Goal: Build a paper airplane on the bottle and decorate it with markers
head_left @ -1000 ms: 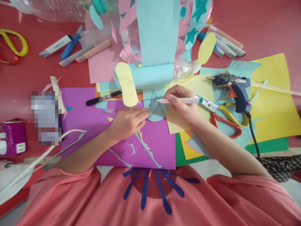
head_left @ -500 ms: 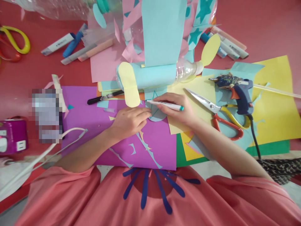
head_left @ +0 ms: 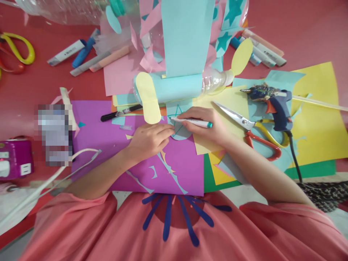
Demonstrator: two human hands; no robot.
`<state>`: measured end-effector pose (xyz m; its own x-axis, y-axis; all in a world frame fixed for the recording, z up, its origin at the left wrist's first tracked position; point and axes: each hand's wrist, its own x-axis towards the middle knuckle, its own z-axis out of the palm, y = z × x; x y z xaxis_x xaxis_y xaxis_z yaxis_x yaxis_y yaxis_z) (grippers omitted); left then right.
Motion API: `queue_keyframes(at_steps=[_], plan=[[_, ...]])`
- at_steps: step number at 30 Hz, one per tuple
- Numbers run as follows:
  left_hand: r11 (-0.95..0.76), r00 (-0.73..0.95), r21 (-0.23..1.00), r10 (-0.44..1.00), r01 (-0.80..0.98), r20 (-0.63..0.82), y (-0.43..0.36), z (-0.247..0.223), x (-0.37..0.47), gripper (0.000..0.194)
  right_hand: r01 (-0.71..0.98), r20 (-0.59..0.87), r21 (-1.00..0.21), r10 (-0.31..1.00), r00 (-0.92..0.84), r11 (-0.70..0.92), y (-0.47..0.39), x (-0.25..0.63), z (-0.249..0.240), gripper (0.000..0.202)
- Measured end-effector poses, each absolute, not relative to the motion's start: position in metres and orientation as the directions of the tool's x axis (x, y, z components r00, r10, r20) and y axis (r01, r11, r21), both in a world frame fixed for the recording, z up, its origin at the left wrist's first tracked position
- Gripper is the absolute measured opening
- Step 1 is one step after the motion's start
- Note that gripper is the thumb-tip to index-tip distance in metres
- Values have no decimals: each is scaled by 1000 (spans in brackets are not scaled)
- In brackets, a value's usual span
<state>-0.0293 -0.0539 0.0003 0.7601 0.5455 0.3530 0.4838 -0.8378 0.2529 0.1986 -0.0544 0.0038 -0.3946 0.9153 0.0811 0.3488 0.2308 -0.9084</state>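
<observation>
A white marker [head_left: 197, 123] with a green end is pinched in my right hand [head_left: 208, 123]. Its tip touches a light blue paper piece [head_left: 181, 135], where green lines form a star outline. My left hand [head_left: 150, 139] lies flat, fingers stretched out, on the purple sheet [head_left: 187, 174] with its fingertips at the blue paper's left edge. Just beyond both hands lies a plastic bottle [head_left: 216, 80] wrapped in light blue paper [head_left: 178, 87], with yellow paper ovals [head_left: 149, 103] attached.
Open scissors [head_left: 246, 123] and a blue glue gun [head_left: 281, 108] lie at right on coloured paper. A craft knife [head_left: 121, 112] is left of the bottle. Several markers [head_left: 66, 52] lie farther back. A purple box [head_left: 16, 159] and white cable [head_left: 58, 168] are at far left.
The marker tip has shifted slightly right and down along the star, leaving more green line at its left point. My left hand stays in place.
</observation>
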Motion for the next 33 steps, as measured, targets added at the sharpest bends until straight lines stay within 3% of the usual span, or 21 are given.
queue_keyframes(at_steps=[14,19,24,33], plan=[[-808,756,292,585,511,294,-54,-2,-30,30,313,-65,-946,901,-429,81,-50,214,15,21],[-827,748,273,562,492,354,-54,0,-29,29,357,-175,-934,876,-450,-3,-46,221,24,21],[-805,759,299,587,512,283,-54,-2,-31,30,431,-301,-897,843,-446,-92,-45,227,32,22],[-817,754,286,574,500,320,-53,-1,-31,29,463,-354,-878,814,-460,-120,-42,235,30,22]])
